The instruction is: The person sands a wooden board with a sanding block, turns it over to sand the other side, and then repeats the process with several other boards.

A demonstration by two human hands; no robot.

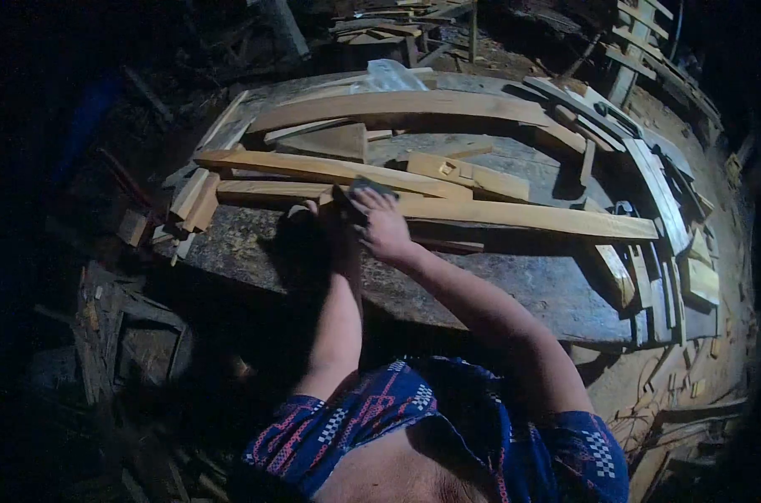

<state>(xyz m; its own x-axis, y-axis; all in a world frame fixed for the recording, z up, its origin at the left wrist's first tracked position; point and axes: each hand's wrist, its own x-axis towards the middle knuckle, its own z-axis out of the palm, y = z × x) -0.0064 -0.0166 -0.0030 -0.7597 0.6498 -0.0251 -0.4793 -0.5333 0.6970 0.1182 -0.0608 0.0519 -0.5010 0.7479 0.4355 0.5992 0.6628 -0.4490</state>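
A woodworking shop is indicated. Boards point(540, 216) are strewn over a worn bench point(498, 289) mid-frame; scraps point(376, 32) are piled top centre.

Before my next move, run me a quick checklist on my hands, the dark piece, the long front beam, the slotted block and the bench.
1. Right hand on the dark piece: ok, fingers against it.
2. Left hand grip: cannot tell, its fingers are in shadow.
3. Front beam held fast: cannot tell, no clamp is visible on it.
4. Slotted wooden block away from both hands: ok, it lies apart.
5. Right end of the bench clear: not ok, wood pieces crowd it.
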